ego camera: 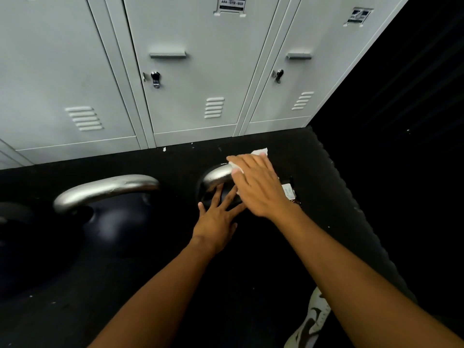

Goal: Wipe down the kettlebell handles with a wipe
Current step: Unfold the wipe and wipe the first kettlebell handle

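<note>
The right hand (258, 187) presses a white wipe (261, 151) with flat fingers onto the steel handle (216, 175) of a kettlebell (207, 195) on the black floor (251, 259). The left hand (216, 222) rests on its body with fingers spread. The locker label (232, 3) reads "ARA - GYM".

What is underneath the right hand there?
A white wipe pokes out past the right hand, pressed onto the silver kettlebell handle. The hand covers most of the wipe and the handle's right end, so those cannot be seen.
</note>
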The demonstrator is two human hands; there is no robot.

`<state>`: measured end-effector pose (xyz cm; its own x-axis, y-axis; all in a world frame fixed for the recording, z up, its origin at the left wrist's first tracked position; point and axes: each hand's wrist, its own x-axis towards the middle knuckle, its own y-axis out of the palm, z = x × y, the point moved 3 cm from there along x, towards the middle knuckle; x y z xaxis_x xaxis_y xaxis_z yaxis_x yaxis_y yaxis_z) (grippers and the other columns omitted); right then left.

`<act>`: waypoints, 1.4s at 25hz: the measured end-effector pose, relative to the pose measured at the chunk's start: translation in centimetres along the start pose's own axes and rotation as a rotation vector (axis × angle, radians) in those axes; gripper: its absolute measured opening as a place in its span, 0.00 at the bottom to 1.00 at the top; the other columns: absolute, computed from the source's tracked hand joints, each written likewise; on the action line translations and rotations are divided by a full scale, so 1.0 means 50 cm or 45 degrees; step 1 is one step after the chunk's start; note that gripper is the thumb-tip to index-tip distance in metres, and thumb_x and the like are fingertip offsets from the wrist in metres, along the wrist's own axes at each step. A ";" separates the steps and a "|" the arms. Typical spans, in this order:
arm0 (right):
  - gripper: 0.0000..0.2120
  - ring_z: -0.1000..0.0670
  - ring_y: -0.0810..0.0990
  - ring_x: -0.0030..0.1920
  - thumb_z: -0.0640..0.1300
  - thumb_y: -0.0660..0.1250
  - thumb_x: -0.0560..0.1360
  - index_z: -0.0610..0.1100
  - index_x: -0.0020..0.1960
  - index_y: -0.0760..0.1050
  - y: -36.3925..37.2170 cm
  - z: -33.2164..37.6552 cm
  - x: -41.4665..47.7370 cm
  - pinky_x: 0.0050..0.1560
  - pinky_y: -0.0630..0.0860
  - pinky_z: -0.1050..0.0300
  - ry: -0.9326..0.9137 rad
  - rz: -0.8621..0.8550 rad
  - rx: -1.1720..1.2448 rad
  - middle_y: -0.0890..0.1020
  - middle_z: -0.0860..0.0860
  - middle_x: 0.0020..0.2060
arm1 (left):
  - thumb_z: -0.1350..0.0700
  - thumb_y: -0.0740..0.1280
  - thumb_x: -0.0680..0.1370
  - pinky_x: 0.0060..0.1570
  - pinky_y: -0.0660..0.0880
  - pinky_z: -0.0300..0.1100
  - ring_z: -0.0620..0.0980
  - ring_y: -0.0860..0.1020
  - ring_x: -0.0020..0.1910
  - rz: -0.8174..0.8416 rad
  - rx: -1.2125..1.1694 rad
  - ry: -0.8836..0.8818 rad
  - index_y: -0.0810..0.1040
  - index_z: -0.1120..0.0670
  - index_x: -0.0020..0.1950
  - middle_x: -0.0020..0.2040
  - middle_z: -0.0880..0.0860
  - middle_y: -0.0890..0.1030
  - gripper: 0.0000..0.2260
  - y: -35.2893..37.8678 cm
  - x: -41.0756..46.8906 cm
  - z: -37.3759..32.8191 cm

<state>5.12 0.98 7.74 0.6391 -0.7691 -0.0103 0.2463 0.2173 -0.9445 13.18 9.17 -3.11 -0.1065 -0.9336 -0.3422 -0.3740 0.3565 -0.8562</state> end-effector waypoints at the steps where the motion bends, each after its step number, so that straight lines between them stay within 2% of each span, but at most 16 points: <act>1: 0.24 0.54 0.63 0.74 0.48 0.48 0.82 0.49 0.76 0.66 0.000 -0.006 -0.024 0.78 0.49 0.50 -0.095 -0.040 0.042 0.69 0.54 0.72 | 0.50 0.61 0.83 0.70 0.55 0.74 0.56 0.25 0.74 -0.013 0.003 0.003 0.46 0.35 0.78 0.76 0.41 0.27 0.31 0.001 0.000 0.000; 4: 0.24 0.57 0.54 0.78 0.44 0.51 0.84 0.49 0.79 0.59 0.010 -0.070 -0.049 0.79 0.48 0.50 -0.130 -0.062 0.193 0.61 0.56 0.77 | 0.50 0.62 0.82 0.69 0.55 0.75 0.56 0.26 0.75 -0.063 0.025 0.018 0.45 0.33 0.78 0.75 0.39 0.25 0.33 0.001 -0.002 0.000; 6: 0.21 0.59 0.61 0.73 0.43 0.55 0.84 0.54 0.76 0.65 0.013 -0.109 -0.025 0.76 0.59 0.49 0.120 -0.021 0.392 0.66 0.59 0.73 | 0.50 0.62 0.82 0.69 0.54 0.75 0.56 0.25 0.75 -0.053 0.021 0.022 0.41 0.31 0.77 0.75 0.39 0.25 0.35 0.004 -0.001 0.001; 9: 0.18 0.52 0.70 0.64 0.48 0.49 0.84 0.54 0.67 0.72 -0.007 -0.094 0.028 0.66 0.68 0.50 0.501 0.104 0.554 0.73 0.56 0.60 | 0.50 0.62 0.82 0.68 0.54 0.75 0.57 0.26 0.75 -0.054 0.029 0.026 0.39 0.30 0.76 0.75 0.40 0.25 0.36 0.001 -0.002 0.000; 12: 0.20 0.53 0.67 0.69 0.47 0.48 0.84 0.51 0.71 0.70 -0.018 -0.042 0.012 0.71 0.62 0.52 0.233 0.073 0.205 0.73 0.54 0.65 | 0.50 0.62 0.82 0.69 0.54 0.75 0.57 0.25 0.75 -0.053 0.025 0.025 0.39 0.30 0.76 0.75 0.40 0.25 0.36 0.003 -0.002 0.001; 15: 0.23 0.56 0.52 0.79 0.44 0.49 0.85 0.50 0.79 0.58 0.024 -0.051 -0.055 0.79 0.48 0.51 -0.065 -0.091 0.197 0.60 0.56 0.78 | 0.49 0.62 0.82 0.69 0.56 0.74 0.56 0.25 0.74 -0.068 0.026 0.026 0.45 0.34 0.78 0.75 0.39 0.24 0.32 0.005 -0.001 0.002; 17: 0.25 0.58 0.52 0.78 0.39 0.57 0.84 0.51 0.79 0.59 0.039 -0.093 -0.057 0.79 0.50 0.51 -0.036 -0.154 0.298 0.59 0.60 0.77 | 0.50 0.62 0.82 0.69 0.56 0.74 0.55 0.25 0.74 -0.080 0.026 0.021 0.47 0.34 0.78 0.75 0.39 0.24 0.32 0.004 -0.001 0.001; 19: 0.23 0.63 0.62 0.69 0.38 0.62 0.81 0.56 0.73 0.67 0.021 -0.105 -0.020 0.73 0.63 0.49 0.225 -0.122 0.406 0.68 0.64 0.66 | 0.50 0.62 0.82 0.69 0.55 0.75 0.56 0.25 0.74 -0.068 0.026 0.014 0.43 0.32 0.78 0.75 0.39 0.25 0.34 0.001 -0.004 -0.001; 21: 0.15 0.55 0.69 0.60 0.43 0.55 0.83 0.52 0.65 0.73 -0.004 -0.084 0.025 0.65 0.69 0.49 0.474 0.013 0.413 0.73 0.60 0.53 | 0.51 0.62 0.82 0.69 0.54 0.74 0.56 0.25 0.74 -0.063 0.017 0.016 0.40 0.30 0.77 0.75 0.39 0.25 0.36 0.000 -0.006 -0.004; 22: 0.16 0.51 0.71 0.60 0.44 0.52 0.83 0.49 0.65 0.75 -0.009 -0.065 0.035 0.64 0.69 0.49 0.432 0.051 0.305 0.75 0.55 0.54 | 0.50 0.62 0.82 0.69 0.54 0.74 0.56 0.25 0.74 -0.064 0.023 0.016 0.39 0.30 0.76 0.75 0.39 0.25 0.36 0.000 -0.007 -0.003; 25: 0.23 0.53 0.65 0.72 0.46 0.46 0.82 0.50 0.72 0.70 -0.001 -0.031 -0.006 0.75 0.58 0.48 0.056 -0.119 0.261 0.72 0.53 0.70 | 0.49 0.62 0.82 0.69 0.56 0.74 0.56 0.25 0.74 -0.072 0.049 0.006 0.40 0.31 0.76 0.75 0.39 0.24 0.35 0.001 -0.005 -0.001; 28: 0.24 0.56 0.49 0.79 0.41 0.49 0.85 0.52 0.79 0.59 0.055 -0.082 -0.065 0.79 0.47 0.49 -0.009 -0.211 0.451 0.58 0.60 0.78 | 0.49 0.63 0.82 0.69 0.57 0.74 0.55 0.25 0.75 -0.106 0.015 0.009 0.51 0.35 0.78 0.75 0.38 0.25 0.30 0.003 -0.004 -0.002; 29: 0.25 0.58 0.50 0.79 0.39 0.53 0.84 0.54 0.79 0.60 0.058 -0.099 -0.059 0.79 0.48 0.48 0.052 -0.227 0.542 0.58 0.63 0.77 | 0.50 0.63 0.82 0.69 0.56 0.74 0.54 0.25 0.75 -0.111 0.008 0.012 0.51 0.34 0.78 0.75 0.38 0.25 0.30 0.003 -0.005 -0.003; 31: 0.22 0.62 0.63 0.72 0.40 0.58 0.83 0.60 0.71 0.69 0.033 -0.113 -0.024 0.78 0.53 0.48 0.339 -0.184 0.713 0.70 0.66 0.67 | 0.50 0.63 0.82 0.69 0.54 0.73 0.55 0.25 0.74 -0.112 0.006 0.008 0.45 0.31 0.78 0.75 0.38 0.25 0.34 0.002 -0.006 -0.003; 33: 0.16 0.54 0.72 0.63 0.43 0.53 0.83 0.53 0.64 0.76 -0.004 -0.101 0.020 0.74 0.59 0.49 0.641 -0.006 0.640 0.75 0.59 0.53 | 0.51 0.63 0.82 0.69 0.54 0.73 0.55 0.25 0.74 -0.111 0.006 0.007 0.41 0.29 0.77 0.75 0.38 0.26 0.36 0.003 -0.007 -0.005; 35: 0.19 0.47 0.73 0.60 0.44 0.49 0.83 0.45 0.60 0.77 -0.023 -0.067 0.036 0.67 0.64 0.50 0.511 0.050 0.391 0.78 0.51 0.53 | 0.50 0.63 0.82 0.69 0.54 0.74 0.55 0.25 0.74 -0.111 0.005 0.017 0.41 0.29 0.76 0.75 0.38 0.26 0.36 0.003 -0.006 -0.003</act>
<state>3.53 -2.68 7.73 0.3368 -0.9141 -0.2260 0.4693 0.3710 -0.8013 13.01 9.48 -3.07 -0.0860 -0.9615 -0.2610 -0.3791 0.2738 -0.8839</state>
